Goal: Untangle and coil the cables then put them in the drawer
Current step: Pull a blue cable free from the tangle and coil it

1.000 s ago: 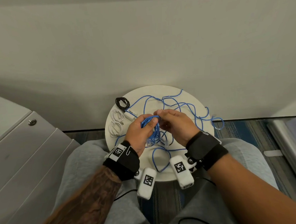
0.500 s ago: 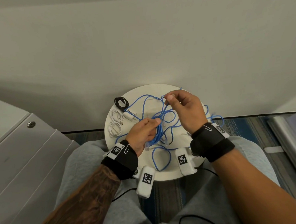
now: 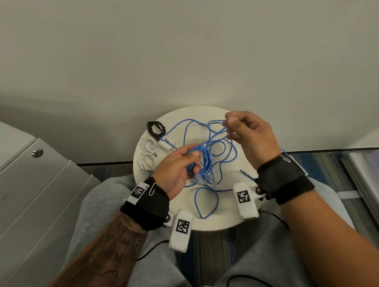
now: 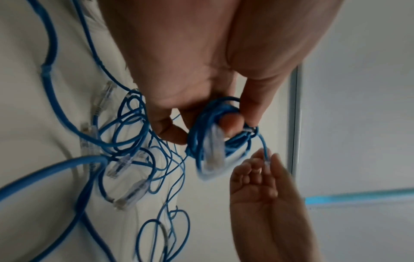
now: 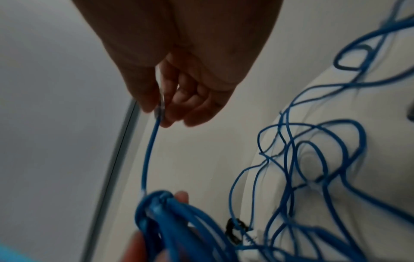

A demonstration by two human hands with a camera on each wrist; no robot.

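A tangle of thin blue network cables [image 3: 215,150] with clear plugs lies on a small round white table [image 3: 223,218]. My left hand [image 3: 176,166] grips a bundle of blue loops [image 4: 215,127] above the table's middle. My right hand [image 3: 245,129] is raised over the far right of the table and pinches a single blue strand [image 5: 150,150] near its clear plug between thumb and fingertips. That strand runs down to the bundle [image 5: 161,212] held by the left hand.
A coiled black cable [image 3: 156,128] and coiled white cables [image 3: 148,154] lie at the table's far left. A grey drawer cabinet [image 3: 33,195] with a lock stands to the left. The wall is close behind the table; my knees flank it.
My right hand has lifted away from the left hand, up and to the right, drawing one blue strand out of the bundle. The left hand has stayed in place, holding the loops.
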